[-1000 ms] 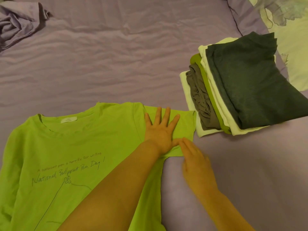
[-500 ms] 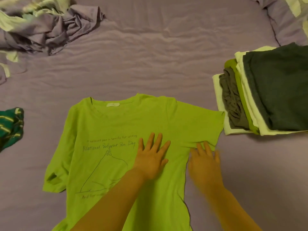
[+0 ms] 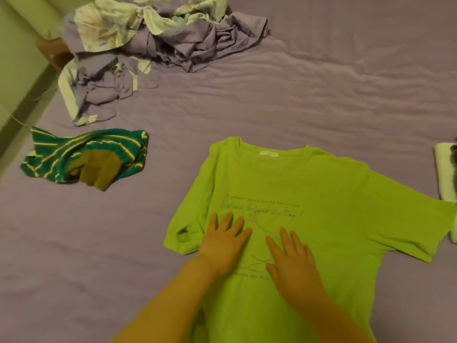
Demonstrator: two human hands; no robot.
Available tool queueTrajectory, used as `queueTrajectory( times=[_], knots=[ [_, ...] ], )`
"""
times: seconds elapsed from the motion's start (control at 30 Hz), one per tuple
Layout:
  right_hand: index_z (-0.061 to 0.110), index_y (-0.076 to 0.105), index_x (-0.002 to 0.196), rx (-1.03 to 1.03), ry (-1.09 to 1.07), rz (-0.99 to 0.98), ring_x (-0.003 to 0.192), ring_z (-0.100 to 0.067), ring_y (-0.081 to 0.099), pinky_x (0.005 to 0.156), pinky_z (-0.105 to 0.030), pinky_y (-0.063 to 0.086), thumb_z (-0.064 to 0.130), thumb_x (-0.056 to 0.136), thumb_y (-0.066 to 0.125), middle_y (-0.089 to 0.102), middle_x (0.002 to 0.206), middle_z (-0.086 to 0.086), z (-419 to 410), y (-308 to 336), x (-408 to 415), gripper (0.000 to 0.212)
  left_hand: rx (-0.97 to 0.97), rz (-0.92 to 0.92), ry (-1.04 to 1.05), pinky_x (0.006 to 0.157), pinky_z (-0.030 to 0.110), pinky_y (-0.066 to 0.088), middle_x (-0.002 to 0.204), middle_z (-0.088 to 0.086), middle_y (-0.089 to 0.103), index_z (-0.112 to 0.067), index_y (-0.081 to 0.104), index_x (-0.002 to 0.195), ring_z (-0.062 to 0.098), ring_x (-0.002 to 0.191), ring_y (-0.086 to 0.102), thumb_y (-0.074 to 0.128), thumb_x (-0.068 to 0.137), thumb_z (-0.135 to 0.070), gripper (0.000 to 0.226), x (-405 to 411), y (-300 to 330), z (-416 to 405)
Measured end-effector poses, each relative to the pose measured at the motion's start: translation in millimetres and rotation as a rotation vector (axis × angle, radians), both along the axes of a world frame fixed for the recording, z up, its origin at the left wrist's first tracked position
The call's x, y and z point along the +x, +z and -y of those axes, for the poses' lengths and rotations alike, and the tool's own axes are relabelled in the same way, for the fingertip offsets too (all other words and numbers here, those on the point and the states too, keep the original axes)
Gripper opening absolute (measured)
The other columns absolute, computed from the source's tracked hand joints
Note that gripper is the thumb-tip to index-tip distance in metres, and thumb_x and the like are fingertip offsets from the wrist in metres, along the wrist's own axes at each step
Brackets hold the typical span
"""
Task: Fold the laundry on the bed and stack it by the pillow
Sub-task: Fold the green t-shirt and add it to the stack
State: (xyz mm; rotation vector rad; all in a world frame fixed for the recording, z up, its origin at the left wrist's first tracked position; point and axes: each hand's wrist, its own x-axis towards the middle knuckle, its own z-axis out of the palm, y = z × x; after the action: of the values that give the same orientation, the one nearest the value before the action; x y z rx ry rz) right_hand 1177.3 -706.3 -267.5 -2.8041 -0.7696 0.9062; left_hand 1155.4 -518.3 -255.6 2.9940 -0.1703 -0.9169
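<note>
A lime green T-shirt [image 3: 329, 206] lies spread face up on the purple bed sheet [image 3: 296, 100], collar away from me, handwritten print across the chest. My left hand [image 3: 223, 246] lies flat on its lower left chest, fingers spread. Beside it, my right hand [image 3: 293, 263] presses flat on the middle of the shirt. Only a sliver of the folded stack [image 3: 445, 179] shows at the right edge. A crumpled green striped garment [image 3: 86, 159] lies unfolded to the left.
A rumpled heap of purple and floral bedding [image 3: 148, 43] sits at the far left of the bed. The bed's left edge meets a pale wall [image 3: 19, 58]. Bare sheet stretches beyond the shirt and to my near left.
Both hands slid left across the shirt, from its right sleeve to the chest. The view swung left, so the folded stack is almost out of frame and the striped garment shows.
</note>
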Motion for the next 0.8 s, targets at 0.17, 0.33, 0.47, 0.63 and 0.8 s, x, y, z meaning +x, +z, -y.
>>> queueTrajectory(
  times=[0.17, 0.33, 0.47, 0.63, 0.8],
  knots=[
    [0.034, -0.001, 0.15, 0.041, 0.056, 0.048, 0.146, -0.024, -0.009, 0.117, -0.044, 0.003, 0.053, 0.098, 0.024, -0.01, 0.16, -0.003, -74.5, -1.9, 6.6, 0.061, -0.083, 0.292, 0.246, 0.116, 0.044, -0.001, 0.159, 0.005, 0.01, -0.028, 0.018, 0.15, 0.025, 0.146, 0.005, 0.033, 0.1, -0.024, 0.053, -8.5, 4.9, -56.3],
    [0.037, 0.001, 0.15, 0.136, 0.123, 0.059, 0.147, -0.024, -0.007, 0.116, -0.044, 0.009, 0.061, 0.094, 0.026, -0.009, 0.16, -0.002, -134.5, -4.2, 10.3, 0.066, -0.364, 0.286, 0.811, 0.102, 0.036, 0.033, 0.147, 0.013, 0.037, -0.011, 0.024, 0.148, 0.03, 0.131, 0.039, 0.053, 0.095, -0.025, 0.062, 2.3, -3.4, -111.0],
    [0.041, -0.01, 0.147, -0.034, 0.178, 0.076, 0.145, -0.029, -0.015, 0.114, -0.053, 0.004, 0.058, 0.095, 0.026, -0.019, 0.158, -0.002, -132.8, -15.2, 8.8, 0.065, -0.615, 0.103, 1.109, 0.09, 0.03, 0.041, 0.125, 0.012, 0.059, -0.004, 0.052, 0.128, 0.024, 0.113, 0.057, 0.071, 0.084, -0.025, 0.052, 15.1, -11.9, -128.9],
    [0.033, 0.015, 0.15, 0.081, -0.08, -0.018, 0.147, -0.023, -0.001, 0.117, -0.04, 0.009, 0.048, 0.098, 0.037, -0.001, 0.16, -0.005, -113.5, -0.8, 13.1, 0.058, -1.004, 0.187, 1.014, 0.069, 0.032, 0.042, 0.072, 0.007, 0.062, -0.012, 0.064, 0.078, 0.016, 0.068, 0.056, 0.075, 0.074, -0.028, 0.019, 28.1, 8.7, -114.3],
    [0.008, 0.044, 0.138, 0.525, -0.583, -0.022, 0.138, -0.024, 0.031, 0.112, -0.032, 0.022, 0.011, 0.097, 0.048, 0.038, 0.147, -0.013, -111.7, 32.5, 41.1, 0.041, -0.433, 0.094, 0.368, 0.103, 0.041, 0.03, 0.154, 0.009, 0.024, -0.036, 0.031, 0.145, 0.03, 0.132, 0.037, 0.053, 0.086, -0.056, 0.066, 21.0, 5.5, -55.1]
  ],
)
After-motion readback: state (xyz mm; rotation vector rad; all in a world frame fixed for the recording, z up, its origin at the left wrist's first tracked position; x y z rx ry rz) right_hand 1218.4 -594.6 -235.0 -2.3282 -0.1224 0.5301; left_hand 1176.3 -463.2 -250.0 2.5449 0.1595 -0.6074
